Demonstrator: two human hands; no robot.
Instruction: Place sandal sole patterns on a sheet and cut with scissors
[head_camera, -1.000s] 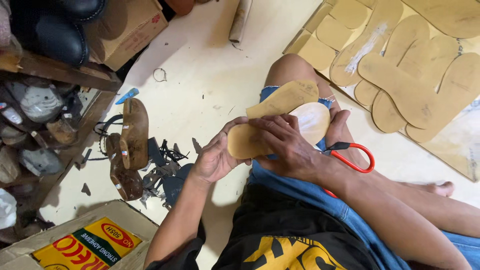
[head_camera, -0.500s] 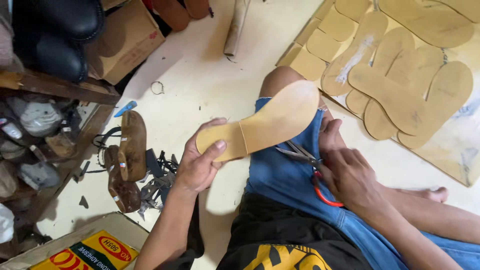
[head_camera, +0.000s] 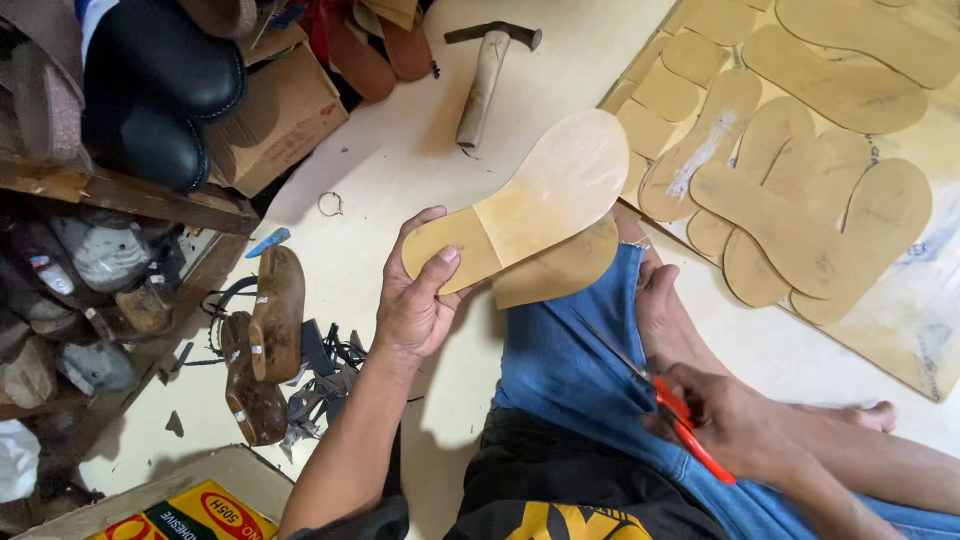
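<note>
Person seated on the floor, legs in blue shorts, working over the lap.

Left hand (head_camera: 418, 300) grips the heel end of a tan insole (head_camera: 520, 205), thumb pressed on top, fingers curled underneath. The insole is held up off the lap, toe pointing to about 2 o'clock. A second tan piece (head_camera: 555, 270) shows just under it, edge peeking out at 5 o'clock from the top one; cannot tell whether the two are stuck together or only stacked.

Right hand (head_camera: 725, 420) rests low on the thigh at 4 o'clock from the insole, well apart from it. Its fingers are closed through the red handles of scissors (head_camera: 670, 410); the blades lie along the shorts, pointing toward 10 o'clock, and look closed or nearly so.

Around: a hammer (head_camera: 488, 70) on the floor at 12 o'clock; a board of cut soles (head_camera: 800, 190) at 2 to 3 o'clock; wooden lasts (head_camera: 275, 320) and dark scraps at 9 o'clock; a cluttered shelf (head_camera: 120, 195) beyond.

Judgement: this reads as an inspection pause in trimming, with the insole raised for a look at its outline while the scissors wait. A further cut would call for bringing the scissors up to the edge and turning the insole with the left hand.
</note>
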